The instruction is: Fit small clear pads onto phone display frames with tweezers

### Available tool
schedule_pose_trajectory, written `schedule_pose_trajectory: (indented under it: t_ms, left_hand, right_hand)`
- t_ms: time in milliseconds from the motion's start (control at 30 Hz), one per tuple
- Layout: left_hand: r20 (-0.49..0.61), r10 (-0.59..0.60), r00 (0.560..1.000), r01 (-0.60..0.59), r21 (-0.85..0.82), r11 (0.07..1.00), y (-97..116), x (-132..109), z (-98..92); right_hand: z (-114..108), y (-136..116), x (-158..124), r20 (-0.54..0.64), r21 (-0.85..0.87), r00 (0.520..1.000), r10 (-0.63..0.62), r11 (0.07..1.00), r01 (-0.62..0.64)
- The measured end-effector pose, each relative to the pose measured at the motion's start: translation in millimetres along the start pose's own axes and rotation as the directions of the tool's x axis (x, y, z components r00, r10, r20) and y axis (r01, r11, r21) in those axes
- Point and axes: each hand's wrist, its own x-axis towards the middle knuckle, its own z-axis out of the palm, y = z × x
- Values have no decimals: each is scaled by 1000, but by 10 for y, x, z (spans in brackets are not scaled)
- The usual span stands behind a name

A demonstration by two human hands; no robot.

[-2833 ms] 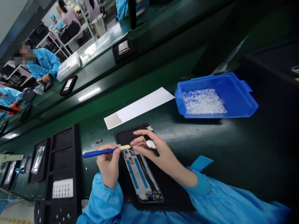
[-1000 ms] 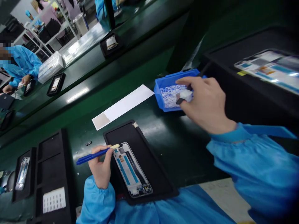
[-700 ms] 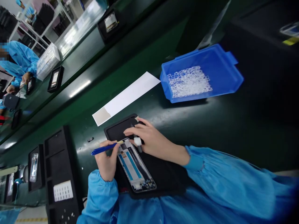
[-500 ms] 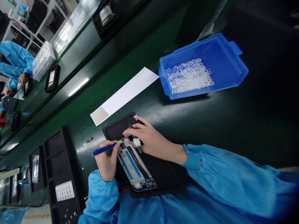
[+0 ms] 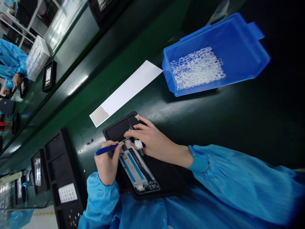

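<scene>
Glossy dark green worktop [image 5: 214, 121], long line of benches running to the upper left. Co-worker [image 5: 11, 60] in blue sits at the far end. Phone [image 5: 138, 168] lies on black mat [image 5: 116, 130] at the near edge. Left hand [image 5: 107, 163]: grip pinching blue pen [image 5: 106, 149], tip at phone's top. Right hand [image 5: 152, 140]: grip closed round thin black tool [image 5: 140, 151], just beside that tip. Blue bin [image 5: 238, 47] and white strip [image 5: 126, 92] sit behind.
</scene>
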Motion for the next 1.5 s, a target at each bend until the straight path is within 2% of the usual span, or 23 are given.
schedule_pose_trajectory:
  t_ms: [133, 333, 400, 467, 533, 600, 633, 700, 733, 800, 867, 933, 1000, 1133, 1300, 1500]
  left_hand:
    - [-11, 76, 997, -75, 63, 995, 67, 46, -9]
    - [50, 124, 991, -129, 103, 986, 115, 106, -17]
    - [62, 94, 994, -98, 55, 994, 87, 101, 2]
    - [56, 6, 998, -3, -48, 999, 35, 80, 28]
    - [4, -126, 992, 124, -207, 970, -29, 47, 40]
    - [-113, -228, 967, 174, -361, 916, -85, 9, 19]
    - [-183, -239, 954, 149, -405, 902, -106, -11, -3]
    - [-265, -169, 949, 55, -390, 919, -126, -56, -59]
    - [-238, -94, 967, 8, -340, 940, -128, -83, -84]
    - [-70, 81, 994, -92, -170, 981, -124, -145, -105]
    - [90, 208, 974, -213, 49, 976, -120, -207, -83]
    - [135, 287, 948, -312, 237, 920, -127, -254, -31]
    - [125, 322, 938, -345, 349, 871, -141, -275, 24]
    - [180, 328, 928, -373, 410, 832, -160, -264, 77]
    - [265, 320, 910, -412, 477, 776, -95, -202, 27]
    - [426, 374, 824, -552, 458, 697, 31, -21, -64]
  right_hand:
    - [-4, 6, -1, 5, -5, 1000, -6, 1000, 6]
    - [17, 20, -21, 18, -32, 1000, -6, 999, 7]
    - [24, 16, -24, 11, -44, 1000, -12, 999, 13]
    - [24, 8, -22, 17, -59, 1000, -16, 998, 17]
    - [19, -1, -18, 34, -74, 999, -12, 997, 14]
    - [16, -7, -14, 44, -78, 999, -5, 997, 8]
    - [16, -7, -13, 42, -75, 999, -3, 997, 7]
    - [21, -2, -13, 34, -56, 999, 3, 998, -2]
    - [25, 3, -13, 27, -43, 1000, 8, 999, -7]
    - [35, 13, -15, 16, -20, 1000, 18, 1000, -18]
    - [43, 22, -18, 12, -9, 1000, 18, 1000, -18]
    - [50, 30, -24, 18, -10, 1000, 21, 1000, -21]
    - [56, 35, -30, 18, -14, 999, 27, 1000, -26]
    - [58, 37, -35, 15, -15, 999, 31, 999, -31]
    - [38, 30, -27, 19, -7, 999, 46, 999, -46]
    - [48, 58, -36, 15, -22, 999, 29, 999, -28]
